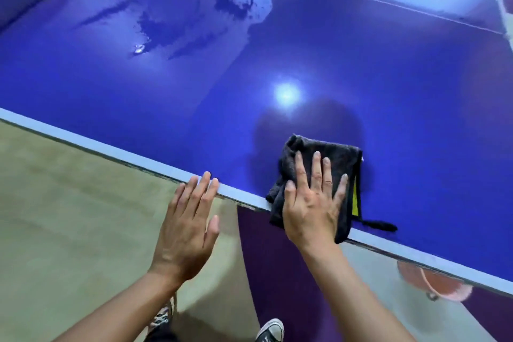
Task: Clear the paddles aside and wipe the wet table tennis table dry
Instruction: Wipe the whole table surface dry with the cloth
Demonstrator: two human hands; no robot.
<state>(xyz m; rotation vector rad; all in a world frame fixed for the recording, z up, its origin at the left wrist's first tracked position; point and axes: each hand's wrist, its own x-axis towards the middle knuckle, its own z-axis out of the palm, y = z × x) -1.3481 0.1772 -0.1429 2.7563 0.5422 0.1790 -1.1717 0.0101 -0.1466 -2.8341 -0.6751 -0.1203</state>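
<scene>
Glossy blue table (194,97), water film far side

pink bucket (433,283) half hidden under table (111,150), shoe (270,330) cropped at bottom

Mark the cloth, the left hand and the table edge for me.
cloth (341,158): head view, on the bare dark fold at its far side.
left hand (186,230): head view, on the back of the hand.
table edge (83,141): head view, on the white strip, towards the left.

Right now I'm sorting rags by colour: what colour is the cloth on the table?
Dark grey cloth, some yellow; head view.
</scene>
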